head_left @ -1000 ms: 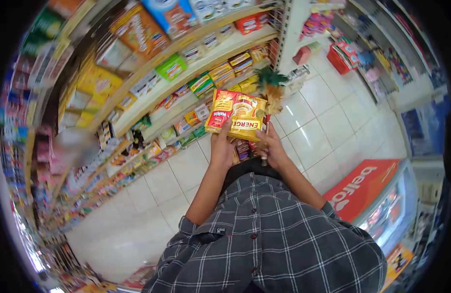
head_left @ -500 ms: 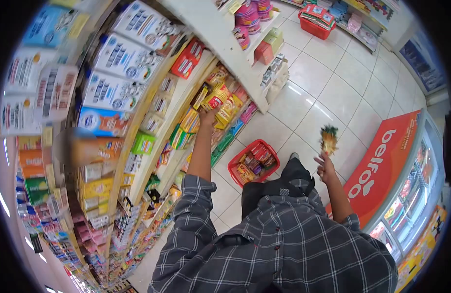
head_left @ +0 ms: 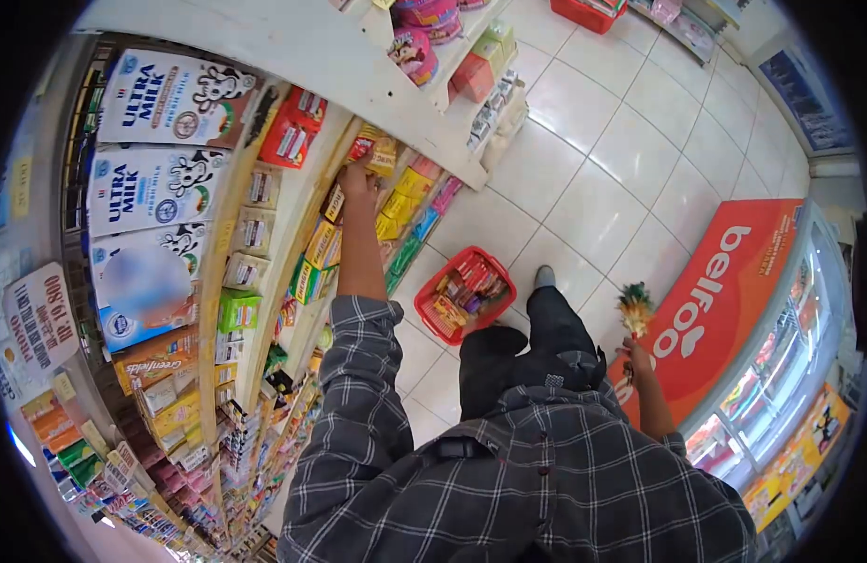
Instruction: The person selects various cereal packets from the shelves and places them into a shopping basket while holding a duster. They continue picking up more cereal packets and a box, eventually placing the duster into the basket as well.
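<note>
At the far-left shelves (head_left: 319,155), your left hand (head_left: 357,178) touches the packets (head_left: 382,157); its grip cannot be told. Uneven pressure could topple them. Your right hand (head_left: 639,358) holds the duster (head_left: 634,310).

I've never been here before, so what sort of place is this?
Probably a grocery shop: there are Ultra Milk cartons, a promo price tag and a red basket holding packets.

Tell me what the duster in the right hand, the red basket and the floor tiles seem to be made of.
Duster: apparently feathers, soft, judging by its ragged tufts; real or synthetic unclear.
Red basket: probably moulded plastic, smooth, from its even colour.
Floor tiles: likely glazed ceramic, glossy, given their bright reflections.
</note>
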Motion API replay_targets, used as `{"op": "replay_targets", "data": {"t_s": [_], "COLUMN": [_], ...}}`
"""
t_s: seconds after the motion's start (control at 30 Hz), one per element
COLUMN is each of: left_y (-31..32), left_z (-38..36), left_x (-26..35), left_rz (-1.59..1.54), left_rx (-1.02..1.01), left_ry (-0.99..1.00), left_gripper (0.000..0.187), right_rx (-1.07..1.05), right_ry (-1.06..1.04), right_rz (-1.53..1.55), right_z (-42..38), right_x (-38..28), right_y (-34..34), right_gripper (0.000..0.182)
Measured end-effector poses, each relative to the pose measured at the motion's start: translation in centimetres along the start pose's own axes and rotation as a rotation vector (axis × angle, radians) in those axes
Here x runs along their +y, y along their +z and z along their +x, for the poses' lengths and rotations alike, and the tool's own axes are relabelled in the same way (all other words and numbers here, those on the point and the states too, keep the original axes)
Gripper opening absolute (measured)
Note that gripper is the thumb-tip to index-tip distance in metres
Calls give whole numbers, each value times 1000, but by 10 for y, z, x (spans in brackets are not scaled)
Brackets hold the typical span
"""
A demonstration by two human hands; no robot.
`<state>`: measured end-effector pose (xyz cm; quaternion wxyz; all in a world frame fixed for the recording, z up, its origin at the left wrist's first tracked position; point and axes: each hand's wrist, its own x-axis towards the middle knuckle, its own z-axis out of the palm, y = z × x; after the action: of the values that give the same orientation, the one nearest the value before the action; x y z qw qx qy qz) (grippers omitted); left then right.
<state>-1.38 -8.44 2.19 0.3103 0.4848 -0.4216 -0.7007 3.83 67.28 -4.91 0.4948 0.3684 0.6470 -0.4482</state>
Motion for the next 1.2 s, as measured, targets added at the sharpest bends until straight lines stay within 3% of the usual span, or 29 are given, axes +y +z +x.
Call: {"op": "replay_targets", "data": {"t_s": [0.07,0.2,0.23,0.33,0.4,0.47,0.57,0.7,0.77,0.8,0.9,0.93,0.97,1.0,1.1,1.2], "left_y": [-10,-3,-5,20,32,25,23,57,55,52,36,31,28,22,14,16], "left_z": [17,18,16,-5,3,29,32,-60,-79,-85,-66,-52,-43,-33,-17,-13], "left_x": [-12,-6,-10,-10,-20,-35,-42,-16,-22,-25,-34,-38,-40,-43,-40,-42], "left_rz": [-66,-39,-138,-253,-205,-252,268,927,1190,1323,1632,1774,1844,1857,1837,1764], "left_rx": [-26,182,-68,-61,49,-45,122,370,204,117,-1,-39,24,21,-29,34], "left_ry": [-6,-21,127,180,331,515,657,850,988,1051,1178,1199,1285,1307,1395,1462], "left_gripper": [60,60,61,66,65,63,70,81,85,87,63,58,44,44,42,40], "right_rx": [-23,-83,-114,-123,-125,-106,-108,-116,-84,-57,27,45,39,25,110,177], "right_ry": [-11,-92,-95,-82,-98,-50,-24,-5,9,-37,-203,-621,-518,-400,-359,-390], "right_rz": [-5,-6,11,5,9,-13,-3,59,63,-32,-303,-645,-712,-782,-1273,-1388], "right_z": [-3,-13,-15,-21,-15,-26,-28,-12,-7,-14,8,98,86,54,49,69], "right_x": [-16,-47,-53,-72,-71,-80,-75,-49,-46,-49,-42,19,2,-15,-9,19], "right_y": [17,47,52,67,67,70,69,58,65,77,107,96,119,147,192,214], "right_gripper": [54,55,55,49,48,50,52,51,48,48,48,53,57,61,70,70]}}
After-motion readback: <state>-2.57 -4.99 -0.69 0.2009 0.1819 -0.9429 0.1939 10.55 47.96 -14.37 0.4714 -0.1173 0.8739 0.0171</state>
